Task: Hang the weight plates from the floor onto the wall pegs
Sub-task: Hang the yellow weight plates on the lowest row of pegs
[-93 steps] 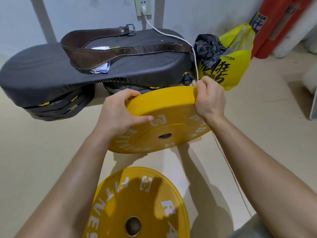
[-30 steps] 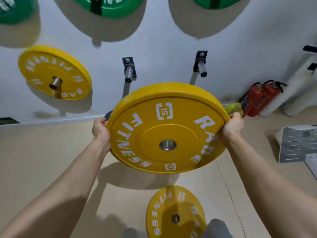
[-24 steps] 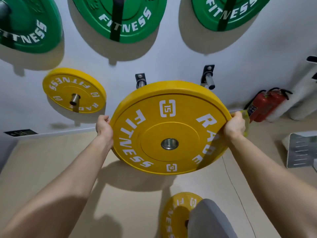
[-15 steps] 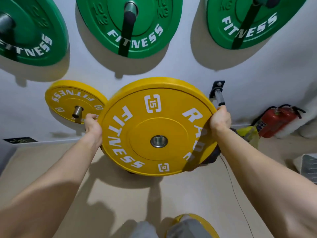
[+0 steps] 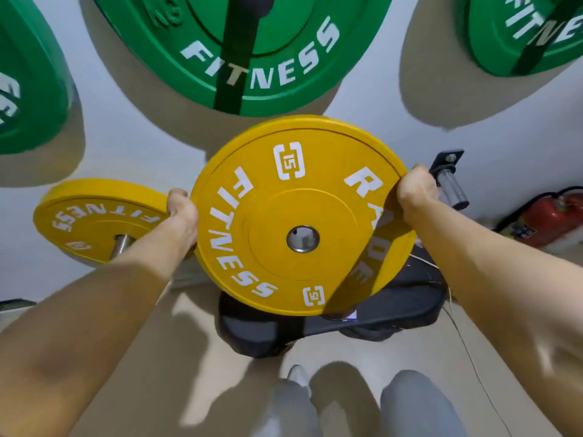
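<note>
Both hands grip a yellow weight plate (image 5: 268, 216) by its rim, left hand (image 5: 183, 216) and right hand (image 5: 415, 192) on opposite edges. It has white lettering, a steel-ringed centre hole, and is raised against the wall.

The yellow plate (image 5: 277, 216), raised from floor to wall.
The left hand (image 5: 183, 216) and right hand (image 5: 413, 190) have brought it over the middle peg.

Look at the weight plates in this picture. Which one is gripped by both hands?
The central yellow plate: left hand and right hand grip its rim. The other yellow plate and the green plates hang on the wall.
</note>
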`<state>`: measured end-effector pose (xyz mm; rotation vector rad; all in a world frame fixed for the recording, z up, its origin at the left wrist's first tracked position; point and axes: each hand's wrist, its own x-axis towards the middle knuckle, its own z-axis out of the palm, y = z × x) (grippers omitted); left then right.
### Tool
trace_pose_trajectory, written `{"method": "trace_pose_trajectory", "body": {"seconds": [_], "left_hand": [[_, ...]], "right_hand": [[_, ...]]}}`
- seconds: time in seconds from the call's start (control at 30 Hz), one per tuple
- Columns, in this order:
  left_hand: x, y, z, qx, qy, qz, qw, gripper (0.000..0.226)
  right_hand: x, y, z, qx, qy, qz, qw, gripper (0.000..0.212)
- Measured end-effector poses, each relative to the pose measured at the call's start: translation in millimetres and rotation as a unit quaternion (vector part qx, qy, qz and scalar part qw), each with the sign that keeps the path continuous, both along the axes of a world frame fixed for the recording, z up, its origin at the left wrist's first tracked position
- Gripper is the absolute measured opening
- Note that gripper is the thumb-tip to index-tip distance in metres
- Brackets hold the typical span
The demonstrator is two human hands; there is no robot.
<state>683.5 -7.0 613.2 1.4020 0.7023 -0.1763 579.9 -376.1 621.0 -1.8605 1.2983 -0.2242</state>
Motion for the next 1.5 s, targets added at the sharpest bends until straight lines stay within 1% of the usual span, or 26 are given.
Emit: {"method": "trace_pose_trajectory", "body": {"seconds": [0.03, 0.1, 0.23, 0.43, 0.5, 0.57, 0.63, 0.73, 0.87, 0.93, 1.03, 1.13, 1.23, 1.33, 1.37, 1.43, 1.47, 1.5], "left_hand": [[16, -3, -4, 0.005, -0.002, -0.006, 1.0, 0.039], [38, -5, -12, 0.014, 0.009, -0.012, 1.0, 0.039], [67, -10, -34, 0.027, 0.03, -0.016, 0.999, 0.039], [105, -7, -80, 0.103, 0.057, -0.014, 0.993, 0.029], [116, -8, -92, 0.108, 0.066, -0.001, 0.992, 0.03], [123, -5, -104, 0.115, 0.069, 0.005, 0.991, 0.031], [125, -4, -112, 0.143, 0.081, 0.018, 0.986, 0.029], [130, 1, -131, 0.13, 0.073, 0.03, 0.988, 0.022], [125, -4, -144, 0.111, 0.077, 0.036, 0.99, 0.029], [127, -6, -161, 0.091, 0.084, 0.059, 0.991, 0.028], [128, -4, -184, 0.083, 0.048, 0.077, 0.992, 0.027], [128, 7, -203, 0.072, 0.067, 0.096, 0.99, 0.025], [126, 23, -225, 0.097, 0.064, 0.095, 0.989, 0.029], [107, 7, -205, 0.108, 0.041, 0.131, 0.985, 0.023], [102, 1, -205, 0.091, 0.04, 0.15, 0.984, 0.021], [95, -4, -209, 0.051, 0.06, 0.2, 0.977, 0.027], [94, -7, -205, 0.055, 0.067, 0.219, 0.972, 0.029], [91, -10, -205, 0.041, 0.063, 0.239, 0.968, 0.03]], "right_hand": [[14, -4, -7, -0.022, 0.018, 0.012, 1.0, 0.044], [31, -6, -20, -0.027, 0.049, 0.027, 0.998, 0.044], [66, -17, -53, -0.042, 0.07, 0.069, 0.994, 0.04], [109, -35, -110, -0.015, 0.088, 0.064, 0.994, 0.046], [123, -38, -126, 0.0, 0.09, 0.056, 0.994, 0.047], [133, -35, -142, 0.007, 0.094, 0.075, 0.993, 0.046], [143, -36, -159, 0.008, 0.104, 0.091, 0.99, 0.046], [150, -31, -171, -0.006, 0.116, 0.121, 0.986, 0.045], [158, -27, -180, -0.017, 0.126, 0.138, 0.982, 0.043], [162, -27, -189, -0.021, 0.131, 0.144, 0.981, 0.04], [167, -25, -204, -0.031, 0.138, 0.165, 0.976, 0.038], [169, -23, -217, -0.036, 0.136, 0.17, 0.975, 0.035], [163, -21, -219, -0.034, 0.119, 0.158, 0.98, 0.033], [154, -13, -214, -0.035, 0.087, 0.146, 0.985, 0.031], [147, -10, -212, -0.034, 0.084, 0.139, 0.986, 0.032], [134, -4, -210, -0.025, 0.084, 0.117, 0.989, 0.033], [130, -1, -209, -0.009, 0.078, 0.09, 0.993, 0.032], [125, 4, -209, 0.025, 0.07, 0.063, 0.995, 0.033]]}}
